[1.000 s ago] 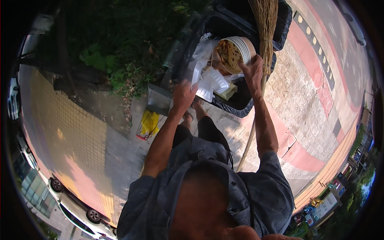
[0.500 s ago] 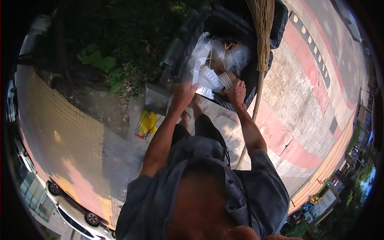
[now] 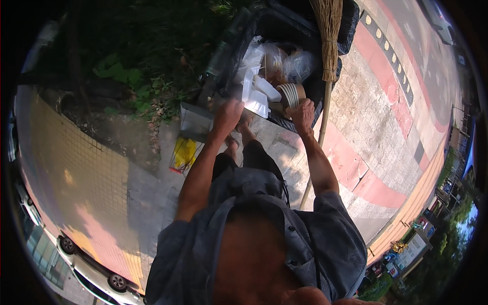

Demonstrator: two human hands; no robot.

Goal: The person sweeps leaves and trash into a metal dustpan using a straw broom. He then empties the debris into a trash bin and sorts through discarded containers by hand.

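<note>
A trash bin [image 3: 217, 76] lined with a black bag stands in front of me, full of waste. My right hand [image 3: 304, 113] is closed on the near side of a stack of paper bowls [image 3: 291, 93], brown with pale rims, lying tilted in the bin's near right part. My left hand [image 3: 229, 117] is curled closed at the near left rim, beside a white foam food box [image 3: 257, 105]. Whatever its fingers grip there is hidden. More white foam pieces [image 3: 267, 87] and clear plastic bags [image 3: 299, 66] lie farther in.
A straw broom [image 3: 331, 46] leans along the bin's right side, its handle reaching toward me. At left stand a metal dustpan [image 3: 195, 119] and a yellow bag [image 3: 184, 153]. Plants [image 3: 119, 73] grow at far left; a white car [image 3: 96, 272] is parked behind.
The stack of bowls has turned and tipped in my right hand, showing more of its rims. My left hand has shifted slightly left and away from the foam box.
</note>
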